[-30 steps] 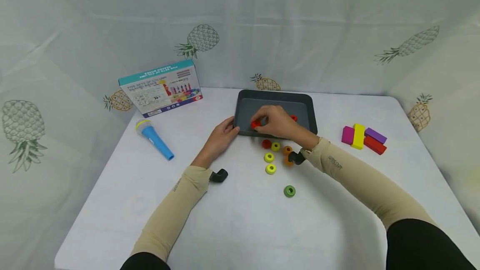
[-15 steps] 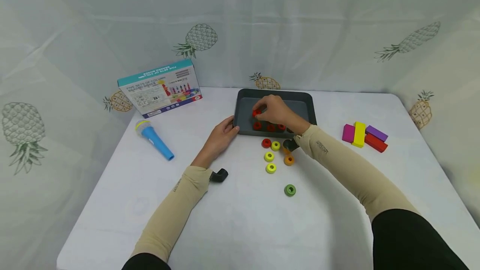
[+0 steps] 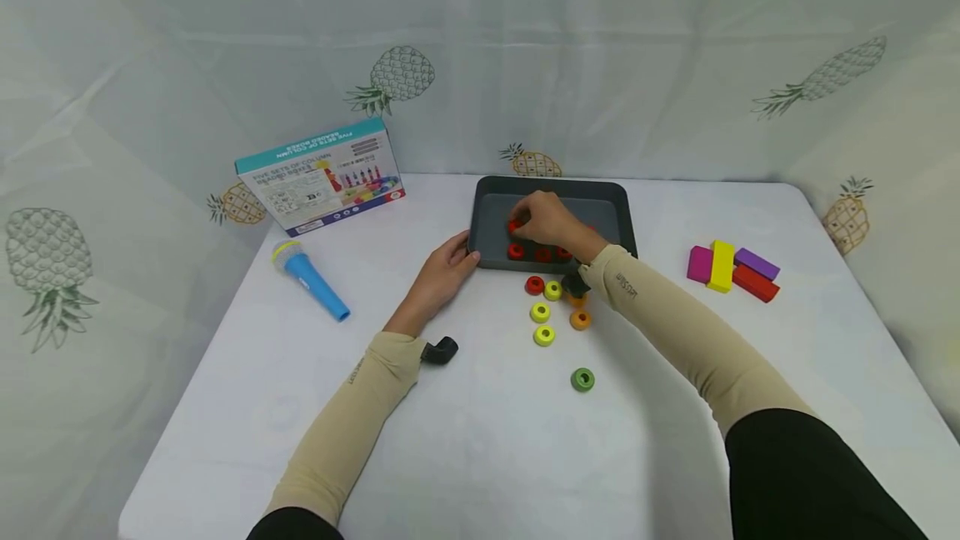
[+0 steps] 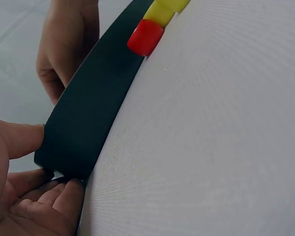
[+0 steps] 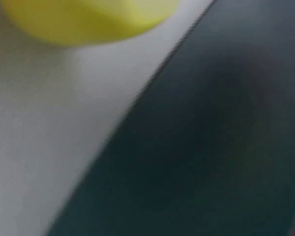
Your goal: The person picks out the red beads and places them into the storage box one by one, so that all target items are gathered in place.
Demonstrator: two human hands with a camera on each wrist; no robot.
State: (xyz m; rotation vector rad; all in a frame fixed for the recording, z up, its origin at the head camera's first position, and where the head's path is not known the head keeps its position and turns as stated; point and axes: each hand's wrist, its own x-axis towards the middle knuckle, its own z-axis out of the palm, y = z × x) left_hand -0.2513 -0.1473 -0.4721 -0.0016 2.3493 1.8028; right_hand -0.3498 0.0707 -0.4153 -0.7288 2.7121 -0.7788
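Both hands work at the dark grey tray [image 3: 622, 211] that sits toward the far edge of the tabletop [image 3: 480, 440]. The right hand [image 3: 546, 219] reaches into the tray's left half, fingers curled and pinching a red ring [image 3: 514, 226] just above the tray floor. More red rings [image 3: 540, 253] lie along the tray's near wall, right under that hand. The left hand [image 3: 444, 267] rests on the tabletop against the tray's near left corner; in the left wrist view its thumb [image 4: 17, 138] and fingers [image 4: 49, 196] press on the tray's outer wall, loosely bent rather than wrapped round it.

Just outside the tray's near edge lie a red ring [image 3: 534, 284], three yellow rings [image 3: 542, 312] and an orange ring [image 3: 580, 320], close together, with a green ring [image 3: 582, 379] alone nearer the person. A blue toy microphone [image 3: 309, 281] and a printed box [image 3: 321, 176] lie toward the left edge, and coloured blocks [image 3: 731, 270] toward the right edge
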